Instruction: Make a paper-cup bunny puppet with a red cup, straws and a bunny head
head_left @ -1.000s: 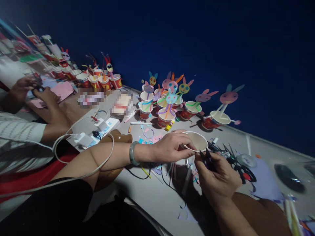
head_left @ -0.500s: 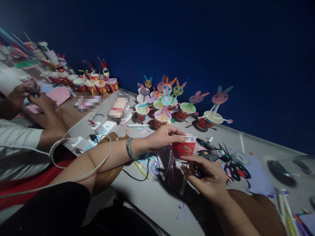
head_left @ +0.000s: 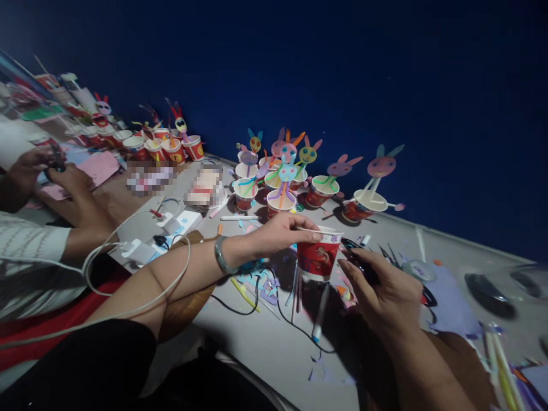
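My left hand (head_left: 285, 234) grips a red-and-white paper cup (head_left: 319, 260) by its rim, thumb on the outside. The cup is held upright above the table, a little nearer than the row of standing cups. Just right of it is my right hand (head_left: 385, 288), its thumb and forefinger curled close together near the cup's side. Something dark (head_left: 363, 265) shows within its curled fingers; its kind cannot be made out. Beneath the cup lie straws (head_left: 297, 291) and a white marker (head_left: 321, 319) with a blue tip.
Paper cups with rabbit-faced figures (head_left: 287, 171) stand along the blue wall. Paper scraps (head_left: 268, 288), purple paper (head_left: 456, 311), a clear tape roll (head_left: 418, 270) and a black computer mouse (head_left: 490, 294) lie about. White cables cross my left arm. At left, a co-worker's hands (head_left: 64, 171) hold scissors.
My right hand has moved off the cup's base, rightward and slightly up. The cup stays in my left hand, at nearly the same place. The view has shifted slightly.
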Available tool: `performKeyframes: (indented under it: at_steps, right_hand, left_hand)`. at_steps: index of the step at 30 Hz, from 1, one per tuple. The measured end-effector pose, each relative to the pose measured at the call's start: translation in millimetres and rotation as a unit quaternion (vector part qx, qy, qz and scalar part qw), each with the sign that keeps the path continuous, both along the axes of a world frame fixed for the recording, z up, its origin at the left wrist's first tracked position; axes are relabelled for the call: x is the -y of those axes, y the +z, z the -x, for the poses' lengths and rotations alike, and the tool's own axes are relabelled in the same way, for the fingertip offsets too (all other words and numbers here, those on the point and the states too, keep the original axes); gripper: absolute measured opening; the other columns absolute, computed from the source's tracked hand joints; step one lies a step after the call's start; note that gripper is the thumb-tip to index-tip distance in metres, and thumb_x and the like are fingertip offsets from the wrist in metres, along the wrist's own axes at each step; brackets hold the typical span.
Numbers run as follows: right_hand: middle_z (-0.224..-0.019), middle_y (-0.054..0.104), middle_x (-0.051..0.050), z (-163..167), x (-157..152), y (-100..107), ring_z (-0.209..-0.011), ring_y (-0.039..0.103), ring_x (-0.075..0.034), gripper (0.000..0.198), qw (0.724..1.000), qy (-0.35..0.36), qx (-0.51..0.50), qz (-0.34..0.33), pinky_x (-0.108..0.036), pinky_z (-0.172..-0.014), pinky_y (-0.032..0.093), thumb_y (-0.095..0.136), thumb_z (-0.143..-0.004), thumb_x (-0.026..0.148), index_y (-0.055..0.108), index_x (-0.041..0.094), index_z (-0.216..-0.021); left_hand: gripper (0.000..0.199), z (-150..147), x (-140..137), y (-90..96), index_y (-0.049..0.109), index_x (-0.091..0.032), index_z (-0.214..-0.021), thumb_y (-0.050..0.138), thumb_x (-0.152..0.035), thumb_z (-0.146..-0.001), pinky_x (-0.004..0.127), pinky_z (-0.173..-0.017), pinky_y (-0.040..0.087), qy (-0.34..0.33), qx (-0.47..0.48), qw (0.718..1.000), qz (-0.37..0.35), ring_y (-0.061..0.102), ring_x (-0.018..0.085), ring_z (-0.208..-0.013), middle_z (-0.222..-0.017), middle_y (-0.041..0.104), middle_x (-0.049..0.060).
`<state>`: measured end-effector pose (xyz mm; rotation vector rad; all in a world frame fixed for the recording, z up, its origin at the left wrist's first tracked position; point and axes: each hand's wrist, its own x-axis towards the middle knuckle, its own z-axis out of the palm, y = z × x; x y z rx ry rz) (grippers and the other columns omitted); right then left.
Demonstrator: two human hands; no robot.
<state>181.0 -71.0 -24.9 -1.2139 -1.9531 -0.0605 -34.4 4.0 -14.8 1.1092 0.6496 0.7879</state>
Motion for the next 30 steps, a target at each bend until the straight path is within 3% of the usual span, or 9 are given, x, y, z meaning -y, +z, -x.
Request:
performKeyframes:
  at_steps: [5, 14, 23, 30]
  right_hand:
    - [-0.072, 0.072, -0.002, -1.4, -1.2, -0.5, -0.054, 0.064, -0.013, 0.025, 0.997, 0.01, 0.063, -0.037, -0.024, -0.051, 0.042, 0.056, -0.099, 0.041, 0.067, 0.019, -0.093]
    - [-0.066, 0.071, -0.003, -1.0, 0.1, -2.9, -0.053, 0.061, -0.012, 0.032, 0.979, -0.058, 0.169, -0.096, -0.024, -0.05, 0.035, 0.058, -0.098, 0.045, 0.068, 0.016, -0.085]
    - [-0.07, 0.071, -0.003, -1.5, 8.4, -0.2, -0.057, 0.06, -0.014, 0.035, 0.968, -0.096, 0.23, -0.024, -0.028, -0.052, 0.028, 0.057, -0.097, 0.05, 0.069, 0.019, -0.084]
    - [-0.063, 0.067, -0.002, -3.7, 7.0, 2.4, -0.054, 0.058, -0.014, 0.04, 0.963, -0.068, 0.259, -0.036, -0.028, -0.053, 0.028, 0.056, -0.097, 0.052, 0.063, 0.019, -0.075]
  left_hand:
    - [0.038, 1.1, -0.3, 2.1, 0.072, -0.009, -0.079, 0.088, -0.04, -0.064, 0.027, -0.075, 0.046, -0.02, -0.011, 0.999, -0.028, 0.059, 0.01, -0.073, -0.08, 0.068, 0.003]
    - [0.028, 2.5, -2.6, -0.8, 0.071, -0.01, -0.079, 0.081, -0.035, -0.072, 0.027, -0.081, 0.046, -0.041, -0.053, 0.992, -0.108, 0.059, 0.012, -0.082, -0.084, 0.067, 0.004]
    - [0.014, 6.3, -8.7, -1.6, 0.07, -0.012, -0.077, 0.072, -0.026, -0.08, 0.03, -0.088, 0.047, -0.055, -0.105, 0.964, -0.238, 0.061, 0.015, -0.088, -0.089, 0.068, 0.007]
    - [0.012, 5.8, -7.6, -2.6, 0.069, -0.012, -0.08, 0.071, -0.024, -0.082, 0.03, -0.091, 0.047, -0.074, -0.118, 0.963, -0.23, 0.062, 0.015, -0.091, -0.092, 0.068, 0.007]
